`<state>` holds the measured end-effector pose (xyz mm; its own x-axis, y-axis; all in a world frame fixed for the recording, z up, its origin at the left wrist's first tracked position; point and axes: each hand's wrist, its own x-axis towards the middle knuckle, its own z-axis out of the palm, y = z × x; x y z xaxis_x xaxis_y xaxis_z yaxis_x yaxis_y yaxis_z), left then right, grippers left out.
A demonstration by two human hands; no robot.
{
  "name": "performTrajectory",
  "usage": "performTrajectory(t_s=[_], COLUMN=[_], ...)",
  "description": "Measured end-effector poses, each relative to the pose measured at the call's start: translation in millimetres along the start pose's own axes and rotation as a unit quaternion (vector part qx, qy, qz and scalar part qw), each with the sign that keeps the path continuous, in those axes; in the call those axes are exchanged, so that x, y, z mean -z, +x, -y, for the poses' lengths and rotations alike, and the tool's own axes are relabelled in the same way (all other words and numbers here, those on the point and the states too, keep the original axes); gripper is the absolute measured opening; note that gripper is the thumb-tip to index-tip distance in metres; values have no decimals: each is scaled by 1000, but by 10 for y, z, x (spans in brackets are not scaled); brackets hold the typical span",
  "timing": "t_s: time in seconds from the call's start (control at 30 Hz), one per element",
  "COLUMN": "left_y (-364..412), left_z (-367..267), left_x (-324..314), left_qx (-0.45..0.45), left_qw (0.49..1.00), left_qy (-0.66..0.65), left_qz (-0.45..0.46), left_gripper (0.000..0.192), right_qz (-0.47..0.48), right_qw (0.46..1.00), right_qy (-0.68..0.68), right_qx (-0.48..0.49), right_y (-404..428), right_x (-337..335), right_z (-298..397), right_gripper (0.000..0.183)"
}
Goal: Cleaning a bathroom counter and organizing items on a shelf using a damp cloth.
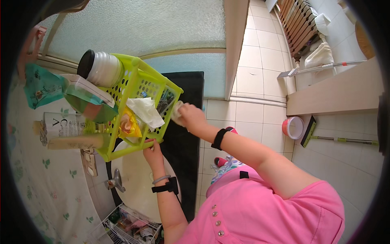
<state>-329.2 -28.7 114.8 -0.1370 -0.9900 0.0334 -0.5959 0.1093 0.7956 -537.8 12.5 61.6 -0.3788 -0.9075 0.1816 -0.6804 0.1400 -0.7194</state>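
Observation:
A lime-green plastic tiered rack (131, 88) stands over a black countertop (184, 158) beside a white washbasin (137, 177). My left hand (154, 154) grips the rack's near bottom corner. In my right hand (192, 117) is a crumpled pale cloth (177, 113), held against or close to the rack's right edge; contact is unclear. The rack holds a white tissue (147, 111), a yellow packet (129, 123) and a clear box (166, 99) of small dark items. Higher up are a black-lidded jar (102, 68), a green pouch (44, 85) and several bottles, including a white pump bottle (62, 128).
A chrome faucet (115, 183) rises at the basin. Below it sits a white wire basket (131, 222) of mixed items. Frosted glass (137, 27) stands behind the rack. On the right are a pink-and-white bucket (293, 127), a green floor squeegee (309, 131) and a doorway.

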Motion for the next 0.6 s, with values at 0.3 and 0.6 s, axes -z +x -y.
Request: performTrajectory(t_s=[0.3, 0.6], left_y=[26, 115], left_z=[114, 138], left_x=[-57, 92], left_qx=[-44, -7], left_qw=[999, 1000], left_qy=[9, 6], left_qz=[-5, 20], left_gripper=[11, 11], right_qz=[-152, -17], right_qw=[985, 999], right_qy=[-3, 8], right_qx=[85, -51], right_y=[564, 412], right_x=[302, 452], right_z=[-418, -464], right_gripper=[42, 19])
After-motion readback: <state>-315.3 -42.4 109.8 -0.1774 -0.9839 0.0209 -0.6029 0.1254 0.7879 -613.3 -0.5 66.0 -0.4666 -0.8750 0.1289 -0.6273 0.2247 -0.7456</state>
